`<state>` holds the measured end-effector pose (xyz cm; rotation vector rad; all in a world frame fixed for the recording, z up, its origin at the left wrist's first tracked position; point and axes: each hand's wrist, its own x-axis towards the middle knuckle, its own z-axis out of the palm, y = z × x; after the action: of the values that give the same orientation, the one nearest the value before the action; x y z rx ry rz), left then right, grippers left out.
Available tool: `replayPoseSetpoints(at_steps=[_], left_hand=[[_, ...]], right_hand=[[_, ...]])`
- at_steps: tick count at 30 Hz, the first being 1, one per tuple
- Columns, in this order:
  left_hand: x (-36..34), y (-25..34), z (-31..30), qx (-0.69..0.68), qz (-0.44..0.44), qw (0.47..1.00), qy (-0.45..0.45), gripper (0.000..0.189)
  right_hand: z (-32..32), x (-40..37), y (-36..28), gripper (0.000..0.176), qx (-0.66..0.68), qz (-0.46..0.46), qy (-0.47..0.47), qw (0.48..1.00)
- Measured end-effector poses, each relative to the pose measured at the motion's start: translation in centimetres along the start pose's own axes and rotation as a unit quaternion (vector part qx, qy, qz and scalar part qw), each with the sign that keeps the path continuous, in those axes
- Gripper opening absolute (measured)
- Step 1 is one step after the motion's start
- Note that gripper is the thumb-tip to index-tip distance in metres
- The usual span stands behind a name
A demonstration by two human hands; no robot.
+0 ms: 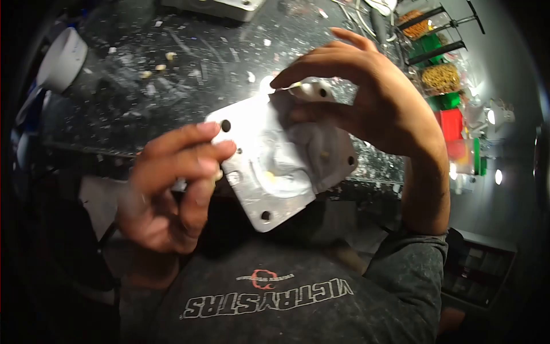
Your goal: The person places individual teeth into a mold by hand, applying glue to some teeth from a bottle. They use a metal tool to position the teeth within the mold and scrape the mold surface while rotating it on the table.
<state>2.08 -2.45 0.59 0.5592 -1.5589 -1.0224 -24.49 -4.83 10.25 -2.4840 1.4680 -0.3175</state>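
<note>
A silver metal mould plate (275, 166) is tilted in front of my chest, above the table's near edge. It has round holes at its corners and a curved recess in its face, with a bright glare on the left part. My right hand (366, 86) grips its upper right side, thumb across the recess and fingers over the top edge. My left hand (172, 183) is closed at the plate's left edge, two fingertips overlapping the metal near a hole. A small pale piece (217, 175) shows between its fingers and thumb.
The dark tabletop (195, 74) is strewn with white flecks and a few pale crumbs (160, 67). A white cup (63, 60) lies at the left. Another metal block (220, 7) is at the back. Tubs of orange and yellow pellets (440, 78) and a red container (450, 124) stand right.
</note>
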Motion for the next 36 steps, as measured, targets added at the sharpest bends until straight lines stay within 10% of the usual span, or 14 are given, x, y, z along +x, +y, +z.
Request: replayPoseSetpoints(at_steps=[5, 14, 27, 36], left_hand=[[0.8, 1.6, 0.2, -0.282, -0.114, 0.951, 0.061, 0.018], [0.7, 3.9, 2.2, -0.407, -0.194, 0.891, 0.046, 0.019], [0.3, 1.3, 3.7, 0.051, 0.171, 0.981, 0.076, 0.015], [-0.1, 0.5, 3.0, 0.074, 0.13, 0.988, 0.034, 0.05]], right_hand=[[-0.6, -1.7, -0.8, 0.034, 0.046, -0.088, 0.173, 0.98], [3.5, -2.5, -6.6, 0.032, 0.015, -0.147, 0.39, 0.909], [5.1, -4.4, -8.4, 0.017, 0.432, 0.03, 0.297, 0.851], [3.9, -7.5, -5.5, 0.013, 0.423, 0.033, 0.355, 0.833]])
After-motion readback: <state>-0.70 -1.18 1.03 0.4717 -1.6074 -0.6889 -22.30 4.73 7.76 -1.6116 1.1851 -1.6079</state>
